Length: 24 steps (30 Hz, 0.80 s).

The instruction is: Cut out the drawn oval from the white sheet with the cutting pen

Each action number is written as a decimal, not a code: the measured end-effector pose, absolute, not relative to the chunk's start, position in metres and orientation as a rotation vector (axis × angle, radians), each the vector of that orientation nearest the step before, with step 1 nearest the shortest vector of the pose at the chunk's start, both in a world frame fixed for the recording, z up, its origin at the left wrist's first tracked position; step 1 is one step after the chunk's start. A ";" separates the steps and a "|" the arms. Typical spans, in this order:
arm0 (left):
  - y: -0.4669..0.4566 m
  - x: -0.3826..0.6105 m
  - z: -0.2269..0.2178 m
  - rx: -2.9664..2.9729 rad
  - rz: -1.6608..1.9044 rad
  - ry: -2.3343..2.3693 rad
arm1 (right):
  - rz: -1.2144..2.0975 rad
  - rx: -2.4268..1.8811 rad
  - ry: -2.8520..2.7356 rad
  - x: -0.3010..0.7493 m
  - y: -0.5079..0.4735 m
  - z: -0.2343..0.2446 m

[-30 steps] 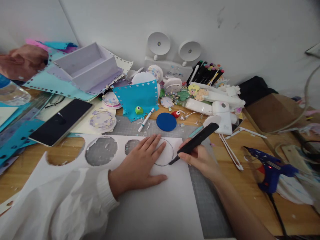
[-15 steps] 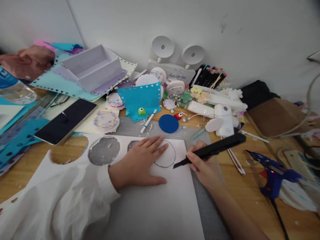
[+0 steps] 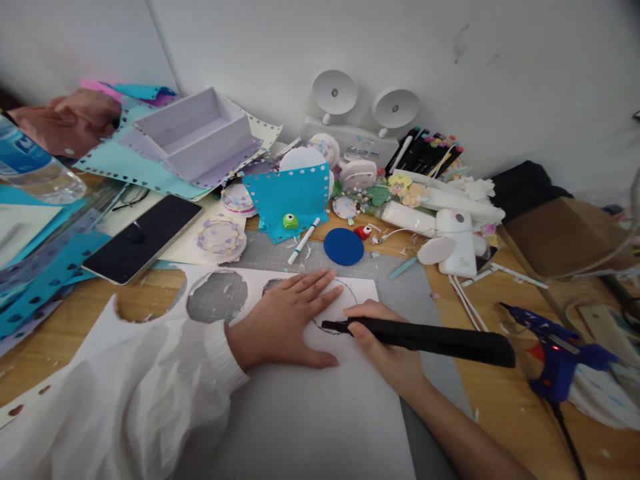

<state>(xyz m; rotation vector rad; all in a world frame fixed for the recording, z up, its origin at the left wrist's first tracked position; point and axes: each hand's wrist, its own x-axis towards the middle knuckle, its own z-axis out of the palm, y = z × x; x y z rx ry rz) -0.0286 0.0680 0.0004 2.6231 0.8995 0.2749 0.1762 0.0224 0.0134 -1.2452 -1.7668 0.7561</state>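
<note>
A large white sheet [image 3: 320, 407] lies on a grey cutting mat [image 3: 405, 293], with round holes cut along its far edge. My left hand [image 3: 285, 320] rests flat on the sheet, fingers spread over a pencilled circle [image 3: 345, 303]. My right hand [image 3: 385, 340] grips a long black craft knife [image 3: 430, 337]. The knife lies almost level, its tip at the near rim of the circle, just right of my left thumb.
A phone [image 3: 145, 237] lies at the left, a blue disc [image 3: 343, 246] and a white marker [image 3: 303, 241] beyond the sheet. A blue glue gun [image 3: 555, 347] sits at the right. Paper scraps, a lilac box [image 3: 195, 133], a water bottle [image 3: 30, 167] and pens crowd the back.
My right hand has swung the knife from pointing up-right to nearly level, and its tip has slid round the circle's right side to the near rim. My left hand stays put.
</note>
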 end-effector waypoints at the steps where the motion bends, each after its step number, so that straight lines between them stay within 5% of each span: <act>1: 0.068 -0.029 0.000 2.621 0.281 0.900 | 0.755 -1.225 -1.795 0.176 0.023 0.014; 24: 0.074 -0.032 -0.008 2.626 0.398 0.920 | 0.567 -1.260 -1.854 0.175 0.016 0.013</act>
